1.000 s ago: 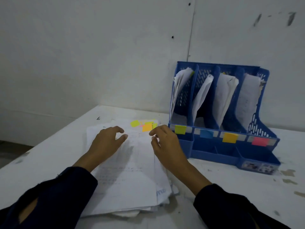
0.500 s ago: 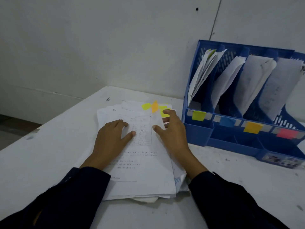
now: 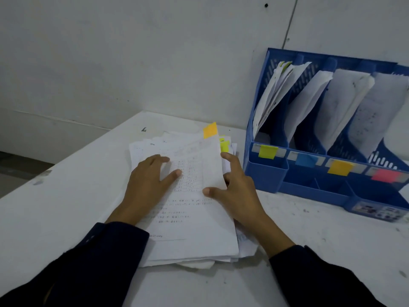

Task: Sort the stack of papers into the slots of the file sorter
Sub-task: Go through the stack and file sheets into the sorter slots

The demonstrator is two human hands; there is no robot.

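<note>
My dark sleeves (image 3: 93, 262) entered from the near edge of the white table (image 3: 55, 207). The stack of papers (image 3: 190, 244) lay on the table directly ahead of me, its sheets unevenly aligned. My left hand (image 3: 148, 185) rested flat on the left half of the top sheet (image 3: 199, 169), fingers straight and spread. My right hand (image 3: 239, 189) gripped the right edge of that sheet, thumb on its printed face and fingers curled beneath, so that the far right corner stood lifted off the stack. The two hands were apart, with the printed table on the sheet showing between them. An orange tab (image 3: 210, 130) stuck up from the far edge of the lifted sheet; yellow tabs (image 3: 224, 144) lay on the sheets below it. To the right, near the stack but not touching it, the blue file sorter (image 3: 309, 182) stood against the wall (image 3: 132, 52). Each of its four slots held leaning papers. Its front carried, left to right, yellow (image 3: 267, 151), blue (image 3: 306, 160), orange (image 3: 340, 167) and pink (image 3: 386, 175) labels.
</note>
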